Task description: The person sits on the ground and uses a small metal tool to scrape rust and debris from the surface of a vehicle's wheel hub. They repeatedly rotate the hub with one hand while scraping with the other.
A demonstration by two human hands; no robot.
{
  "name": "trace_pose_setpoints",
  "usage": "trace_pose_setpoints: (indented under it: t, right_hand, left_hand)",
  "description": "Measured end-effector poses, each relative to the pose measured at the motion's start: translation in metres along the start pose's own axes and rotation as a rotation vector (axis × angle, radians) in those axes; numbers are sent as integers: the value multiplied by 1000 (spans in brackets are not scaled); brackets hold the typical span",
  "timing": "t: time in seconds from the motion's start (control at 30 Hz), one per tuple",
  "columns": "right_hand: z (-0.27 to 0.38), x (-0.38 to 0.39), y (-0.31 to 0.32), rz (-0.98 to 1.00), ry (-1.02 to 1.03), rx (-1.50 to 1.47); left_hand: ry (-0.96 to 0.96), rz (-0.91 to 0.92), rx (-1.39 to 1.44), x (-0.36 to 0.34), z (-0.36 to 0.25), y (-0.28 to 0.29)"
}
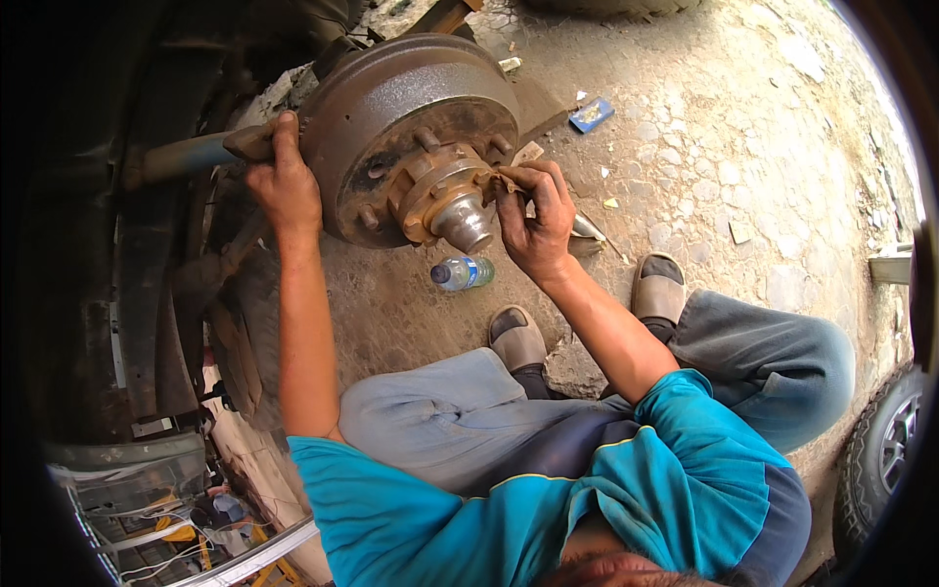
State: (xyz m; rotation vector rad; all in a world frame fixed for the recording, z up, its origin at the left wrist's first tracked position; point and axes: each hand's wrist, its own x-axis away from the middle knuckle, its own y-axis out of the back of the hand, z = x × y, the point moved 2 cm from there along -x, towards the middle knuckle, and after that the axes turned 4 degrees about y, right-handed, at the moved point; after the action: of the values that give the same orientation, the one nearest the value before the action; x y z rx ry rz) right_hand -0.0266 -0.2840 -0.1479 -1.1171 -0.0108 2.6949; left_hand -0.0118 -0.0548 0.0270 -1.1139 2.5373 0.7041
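Observation:
A rusty brake drum [416, 83] sits in front of me, with a wheel hub [435, 191] and several studs on its face. From the hub's middle a rounded metal cap end [464, 225] sticks out toward me. My left hand [286, 191] grips the drum's left rim, thumb up along the edge, its other fingers mostly hidden. At the hub's right side my right hand [538, 213] is closed in a pinch. A small brownish piece [507, 182] shows at its fingertips against the hub; its kind is unclear.
A plastic bottle [463, 273] lies on the ground below the hub. Farther right is a blue box [591, 115]. A pointed metal tool [592, 230] lies beyond my right wrist. A tyre [880, 455] stands at the right edge; a cluttered tray [186, 528] is at lower left.

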Motion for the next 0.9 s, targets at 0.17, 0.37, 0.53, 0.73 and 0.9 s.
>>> trace_pose_setpoints:
  t: [0.17,0.37,0.53,0.73,0.9]
  right_hand:
    - [-4,14,-4,-24,-15,-22]
    - [1,8,-3,8,18,40]
    - [7,-5,-3,-23,9,54]
    - [9,3,4,51,6,97]
    - [6,-1,-1,2,1,18]
  left_hand:
    - [-115,14,49,-5,3,-1]
    - [-71,4,-21,-1,-1,0]
    - [-49,18,44,-2,4,0]
    - [-36,6,11,-4,7,1]
    - [-59,22,83,-3,7,-1]
